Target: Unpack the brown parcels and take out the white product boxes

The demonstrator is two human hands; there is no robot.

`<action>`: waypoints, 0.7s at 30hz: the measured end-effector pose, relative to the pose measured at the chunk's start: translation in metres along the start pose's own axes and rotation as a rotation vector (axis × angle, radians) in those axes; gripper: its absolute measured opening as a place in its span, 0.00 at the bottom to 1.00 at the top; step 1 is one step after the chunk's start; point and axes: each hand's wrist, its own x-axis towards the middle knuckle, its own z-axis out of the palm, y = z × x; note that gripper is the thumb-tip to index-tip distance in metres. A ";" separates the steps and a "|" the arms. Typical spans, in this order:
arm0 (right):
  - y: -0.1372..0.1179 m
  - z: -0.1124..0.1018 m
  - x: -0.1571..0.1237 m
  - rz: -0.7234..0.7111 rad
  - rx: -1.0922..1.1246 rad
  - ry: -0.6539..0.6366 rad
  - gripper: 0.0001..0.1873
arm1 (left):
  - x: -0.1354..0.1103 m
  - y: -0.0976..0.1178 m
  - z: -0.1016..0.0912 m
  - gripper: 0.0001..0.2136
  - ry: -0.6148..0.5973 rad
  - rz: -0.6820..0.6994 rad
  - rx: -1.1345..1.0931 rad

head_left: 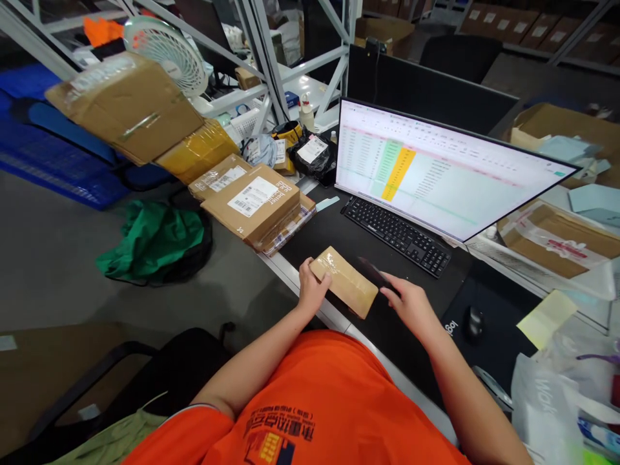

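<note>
My left hand grips the left end of a small brown cardboard box, its thumb on the top face. Shiny clear tape covers part of the box, which is held tilted over the black desk mat. Just to the right, my right hand is closed around a dark, thin knife. Its pointed end reaches up and left, close beside the box's far long edge; I cannot tell whether it touches. The fingers partly hide the knife's handle.
Behind the box are a keyboard and a wide monitor. Stacked parcels stand at the left desk edge. A mouse, a yellow paper and plastic bags lie on the right. An office chair is at lower left.
</note>
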 end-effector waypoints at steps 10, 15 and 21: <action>-0.114 0.013 0.074 -0.135 -0.714 -0.251 0.25 | 0.003 0.001 0.003 0.28 0.030 -0.034 0.028; -0.129 0.002 0.071 -0.155 -0.797 -0.373 0.21 | 0.011 -0.002 0.004 0.27 0.015 -0.069 0.015; -0.120 -0.017 0.053 -0.047 -0.883 -0.353 0.21 | 0.020 -0.011 0.000 0.22 -0.012 -0.067 -0.018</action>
